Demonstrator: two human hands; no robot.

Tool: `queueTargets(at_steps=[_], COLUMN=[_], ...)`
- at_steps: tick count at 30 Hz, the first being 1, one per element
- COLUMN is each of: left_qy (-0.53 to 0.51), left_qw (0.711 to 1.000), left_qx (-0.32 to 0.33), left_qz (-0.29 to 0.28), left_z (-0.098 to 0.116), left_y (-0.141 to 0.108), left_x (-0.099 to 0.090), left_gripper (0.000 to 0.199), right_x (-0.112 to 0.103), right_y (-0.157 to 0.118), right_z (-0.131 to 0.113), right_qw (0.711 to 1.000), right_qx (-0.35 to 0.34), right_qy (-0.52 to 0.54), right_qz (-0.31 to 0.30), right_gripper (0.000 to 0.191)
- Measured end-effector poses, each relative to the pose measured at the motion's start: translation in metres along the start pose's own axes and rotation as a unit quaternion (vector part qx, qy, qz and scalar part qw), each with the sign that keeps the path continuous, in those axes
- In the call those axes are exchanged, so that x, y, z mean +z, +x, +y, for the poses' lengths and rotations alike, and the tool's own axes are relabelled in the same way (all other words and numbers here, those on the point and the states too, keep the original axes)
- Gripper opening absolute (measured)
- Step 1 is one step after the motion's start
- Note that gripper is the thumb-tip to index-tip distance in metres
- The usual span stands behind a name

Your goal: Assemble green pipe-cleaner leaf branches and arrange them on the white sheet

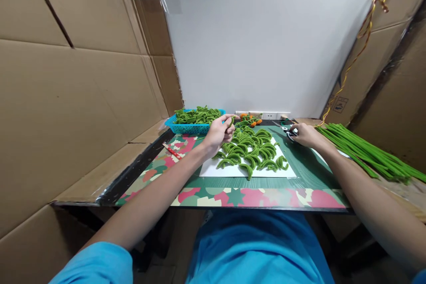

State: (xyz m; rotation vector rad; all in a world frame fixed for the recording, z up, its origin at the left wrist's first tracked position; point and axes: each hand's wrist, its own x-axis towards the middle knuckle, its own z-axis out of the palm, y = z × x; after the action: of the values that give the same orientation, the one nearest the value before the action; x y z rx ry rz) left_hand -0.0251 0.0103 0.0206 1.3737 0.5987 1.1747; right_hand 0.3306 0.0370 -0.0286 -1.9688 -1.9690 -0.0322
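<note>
My left hand (219,135) pinches a short curved green pipe-cleaner piece (231,121) between thumb and fingertips, raised above the table. Below it, many similar bent green pieces (254,147) lie in overlapping groups on a white sheet (216,169). On the right side of the mat, my right hand (304,135) has its fingers closed on the dark handles of a pair of scissors (290,133). The blades point left, towards the wall side of the sheet. How far the fingers pass through the handle loops is hidden.
A blue plastic basket (188,128) heaped with green pieces stands at the back left. Orange-and-green fuzzy flowers (252,120) lie behind the sheet. A bundle of long green pipe cleaners (369,151) rests at right. A red pen-like stick (172,151) lies left. Cardboard walls (83,97) flank the table.
</note>
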Motion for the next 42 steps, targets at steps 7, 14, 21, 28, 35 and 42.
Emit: queueTargets(at_steps=[7,14,21,28,35,42], left_qy=[-0.055,-0.056,-0.017,0.018,0.034,0.089], left_qw=[0.997,0.996,0.997,0.995,0.993,0.985], left_qx=[-0.048,-0.056,-0.054,-0.072,-0.077,-0.075], left_qz=[-0.023,-0.051,-0.059,-0.068,-0.086,-0.125], left_z=[0.005,0.006,0.002,-0.001,-0.005,-0.016], left_y=[-0.003,-0.007,-0.007,-0.011,-0.012,-0.010], left_x=[0.002,0.005,0.011,0.017,0.020,0.023], left_gripper=[0.017,0.033,0.040,0.044,0.058,0.062], right_x=[-0.001,0.001,0.008,0.010,0.004,0.003], right_y=[0.000,0.000,0.002,-0.005,-0.030,-0.059], right_z=[0.002,-0.002,-0.003,-0.009,-0.073,-0.117], right_qw=[0.999,0.998,0.997,0.998,0.959,0.884], right_qx=[-0.009,-0.027,-0.027,-0.058,-0.219,-0.340], right_qy=[-0.028,-0.042,-0.060,-0.025,0.131,0.251], right_qz=[-0.023,-0.038,-0.048,-0.016,0.123,0.199], right_gripper=[0.031,0.038,0.041,0.029,0.026,0.016])
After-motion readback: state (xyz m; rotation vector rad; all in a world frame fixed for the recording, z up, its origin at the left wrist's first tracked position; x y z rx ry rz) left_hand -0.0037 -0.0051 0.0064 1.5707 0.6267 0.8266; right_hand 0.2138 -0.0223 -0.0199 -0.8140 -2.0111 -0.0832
